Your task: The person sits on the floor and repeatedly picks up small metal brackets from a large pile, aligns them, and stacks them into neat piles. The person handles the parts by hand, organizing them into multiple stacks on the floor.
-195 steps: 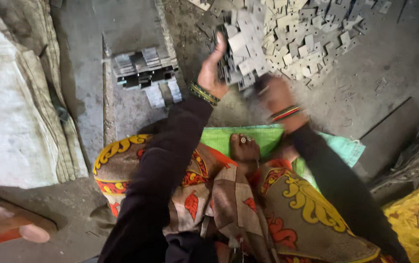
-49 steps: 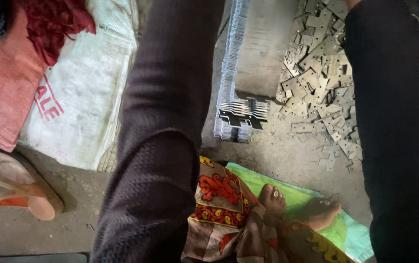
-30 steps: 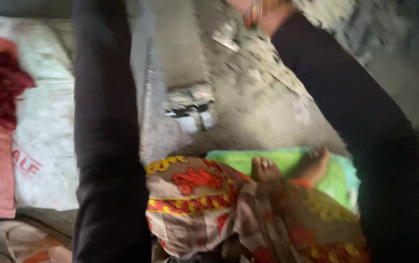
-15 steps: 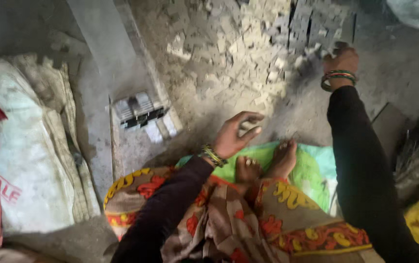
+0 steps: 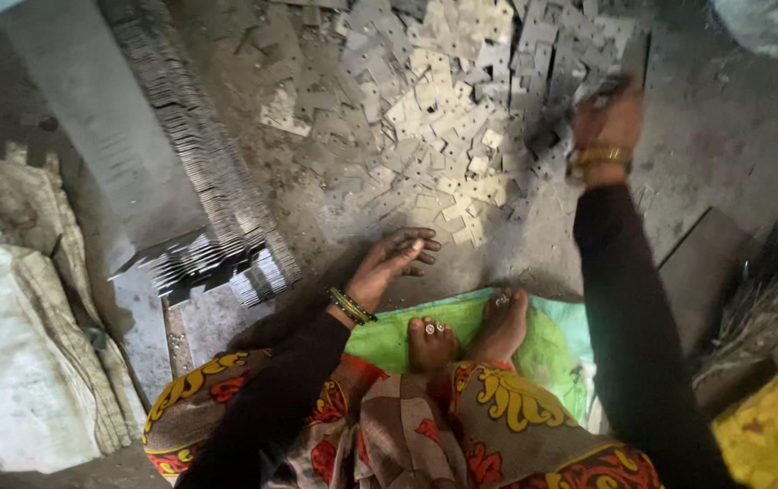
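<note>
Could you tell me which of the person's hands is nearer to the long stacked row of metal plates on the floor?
Left. The left hand rests on the floor just right of the stacked row of metal plates. The right hand is much farther right, at the loose plate pile.

- Just one view here, a head cam worn by the person sitting on the floor, pointing almost straight down.
- It faces forward past their own knees and bare feet, so both arms come in from the bottom edge.
- Pretty close in: the frame only reaches as far as the scattered metal plates at the top.
</note>
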